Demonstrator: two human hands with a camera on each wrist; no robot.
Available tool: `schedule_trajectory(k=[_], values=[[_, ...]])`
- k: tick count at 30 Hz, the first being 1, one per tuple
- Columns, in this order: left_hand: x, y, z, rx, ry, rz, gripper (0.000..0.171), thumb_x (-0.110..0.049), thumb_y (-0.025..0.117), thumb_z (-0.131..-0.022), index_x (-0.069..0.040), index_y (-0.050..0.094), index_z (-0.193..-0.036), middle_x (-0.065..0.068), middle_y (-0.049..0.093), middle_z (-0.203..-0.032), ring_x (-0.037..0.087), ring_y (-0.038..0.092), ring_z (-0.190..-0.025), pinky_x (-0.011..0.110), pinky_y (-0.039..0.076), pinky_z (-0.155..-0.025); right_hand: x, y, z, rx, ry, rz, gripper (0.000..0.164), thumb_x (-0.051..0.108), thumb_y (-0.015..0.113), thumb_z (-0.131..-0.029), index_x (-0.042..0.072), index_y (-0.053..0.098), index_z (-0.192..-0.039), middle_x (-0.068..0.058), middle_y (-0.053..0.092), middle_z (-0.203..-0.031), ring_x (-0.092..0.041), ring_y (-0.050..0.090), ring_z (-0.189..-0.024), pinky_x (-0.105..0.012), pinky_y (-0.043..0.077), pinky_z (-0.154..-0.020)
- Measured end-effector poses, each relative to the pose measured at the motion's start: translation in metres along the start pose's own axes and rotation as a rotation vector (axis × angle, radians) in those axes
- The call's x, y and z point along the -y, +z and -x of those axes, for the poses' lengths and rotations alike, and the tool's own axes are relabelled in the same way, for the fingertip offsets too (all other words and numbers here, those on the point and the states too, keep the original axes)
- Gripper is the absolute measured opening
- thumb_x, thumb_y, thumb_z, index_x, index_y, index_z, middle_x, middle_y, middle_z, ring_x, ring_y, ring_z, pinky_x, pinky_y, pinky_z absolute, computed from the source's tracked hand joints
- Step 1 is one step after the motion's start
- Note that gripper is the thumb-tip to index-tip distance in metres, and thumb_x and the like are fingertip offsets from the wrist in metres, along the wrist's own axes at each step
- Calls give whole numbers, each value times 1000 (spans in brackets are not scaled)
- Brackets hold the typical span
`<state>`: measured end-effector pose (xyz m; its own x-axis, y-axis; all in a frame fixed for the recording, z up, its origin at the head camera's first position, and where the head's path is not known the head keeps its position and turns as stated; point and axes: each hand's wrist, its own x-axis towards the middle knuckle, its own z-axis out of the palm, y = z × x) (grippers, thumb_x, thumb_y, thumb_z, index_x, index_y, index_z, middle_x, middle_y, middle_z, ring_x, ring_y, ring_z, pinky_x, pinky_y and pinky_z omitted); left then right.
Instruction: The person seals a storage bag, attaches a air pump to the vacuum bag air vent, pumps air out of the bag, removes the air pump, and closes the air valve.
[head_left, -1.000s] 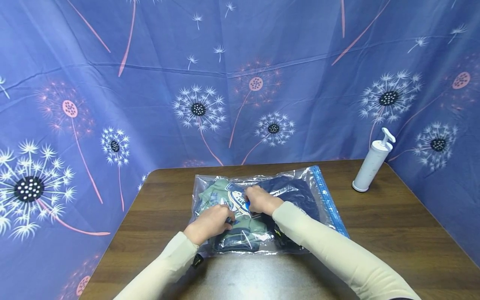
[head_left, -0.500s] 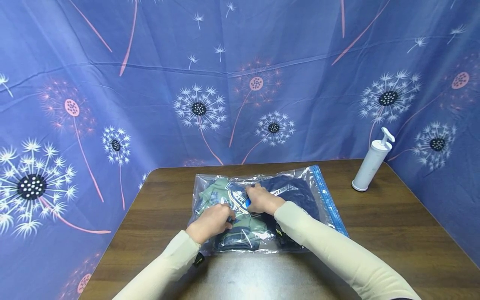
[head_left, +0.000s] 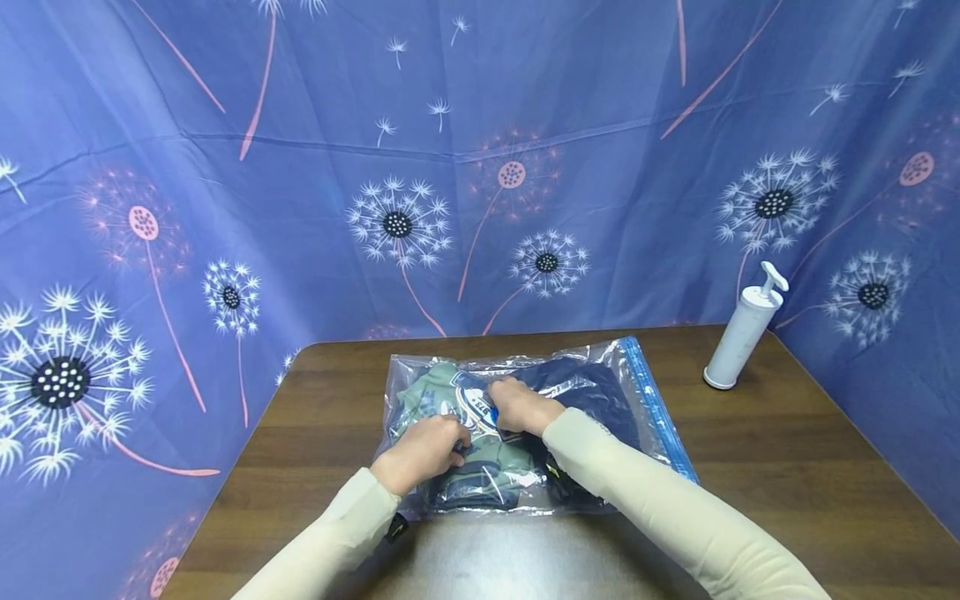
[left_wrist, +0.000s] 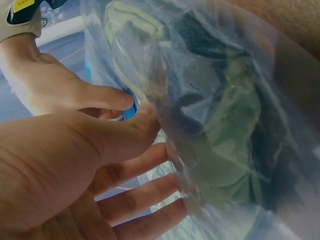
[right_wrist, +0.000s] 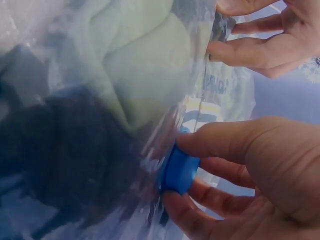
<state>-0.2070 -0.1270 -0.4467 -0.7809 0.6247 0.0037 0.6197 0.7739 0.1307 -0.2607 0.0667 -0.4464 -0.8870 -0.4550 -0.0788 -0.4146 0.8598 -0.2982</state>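
A clear vacuum storage bag (head_left: 551, 497) lies flat on the table with folded clothes inside: a green garment (head_left: 423, 396) at left and a navy one (head_left: 600, 392) at right. Near the bag's middle, my right hand (head_left: 522, 406) pinches a round blue valve cap (right_wrist: 181, 170) between thumb and fingers. The cap sits against the plastic. My left hand (head_left: 423, 450) is just left of it, over the green garment. Its thumb and fingertips pinch the bag's film, as the right wrist view shows. The cap's underside is hidden.
A white hand pump (head_left: 742, 337) with a T-shaped handle stands at the back right of the wooden table (head_left: 787, 467). The bag's blue zip edge (head_left: 656, 408) runs along its right side. A blue dandelion-print cloth (head_left: 315, 217) hangs behind the table.
Both hands stay in almost the same place on the bag. The right fingers shift slightly around the valve cap. The head view tips a little, so everything sits slightly lower.
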Motion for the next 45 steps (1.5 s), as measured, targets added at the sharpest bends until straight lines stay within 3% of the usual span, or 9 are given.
schedule_trajectory(k=[5,9,12,15,22,31,37,42,45], values=[[-1,-1,0,-2,-14,7,16,-22,89,-78,-17,75,-84,-1,71,-85,20,69,-79,38,57,-64,0,0,0,2,-34,12,25,-10,72,-78,6,65,-97,-8,62,-93,-28,58,-96,-46,51,-91],[-1,-1,0,-4,-13,0,17,-22,90,-78,-17,75,-84,-2,70,-84,20,69,-78,37,57,-64,2,0,1,55,51,-17,40,-2,74,-85,5,61,-122,-19,60,-119,-37,57,-114,-50,51,-98],[-2,0,0,-10,-10,-8,17,-22,90,-78,-17,75,-86,-1,71,-85,21,70,-78,37,58,-65,3,0,3,76,150,-71,63,9,75,-89,3,48,-145,-30,45,-143,-47,50,-130,-55,48,-105],[-3,0,1,-13,-10,-5,19,-22,90,-77,-15,76,-87,0,72,-87,23,71,-79,39,59,-67,3,1,4,61,191,-108,77,16,76,-90,-2,38,-155,-35,38,-151,-52,46,-136,-58,46,-109],[-3,-1,1,-27,11,1,19,-20,90,-77,-14,76,-89,2,72,-87,24,71,-81,40,59,-69,3,5,3,-18,118,-65,20,7,74,-88,-1,69,-106,-22,63,-111,-40,61,-102,-52,54,-91],[-2,-1,1,-16,15,8,17,-20,90,-77,-14,76,-86,2,73,-86,22,71,-79,38,59,-67,2,4,2,-4,8,-22,12,-2,75,-82,5,68,-87,-7,62,-88,-28,57,-93,-46,51,-88],[-2,0,1,-20,24,0,18,-19,90,-77,-14,75,-85,1,73,-85,21,70,-78,37,58,-67,2,5,3,-11,0,-29,19,-5,74,-79,5,69,-94,-10,64,-95,-31,57,-98,-47,50,-90],[0,2,0,-21,21,-5,17,-20,90,-77,-16,75,-85,0,72,-85,21,70,-79,37,59,-67,6,5,6,-5,166,-85,54,10,79,-85,0,60,-134,-29,54,-128,-47,53,-117,-56,50,-99],[1,3,0,-20,17,-6,17,-20,90,-78,-16,75,-86,1,73,-86,21,71,-79,38,59,-68,10,5,7,-18,235,-121,67,14,79,-86,-1,52,-145,-34,49,-136,-51,52,-122,-59,50,-100]])
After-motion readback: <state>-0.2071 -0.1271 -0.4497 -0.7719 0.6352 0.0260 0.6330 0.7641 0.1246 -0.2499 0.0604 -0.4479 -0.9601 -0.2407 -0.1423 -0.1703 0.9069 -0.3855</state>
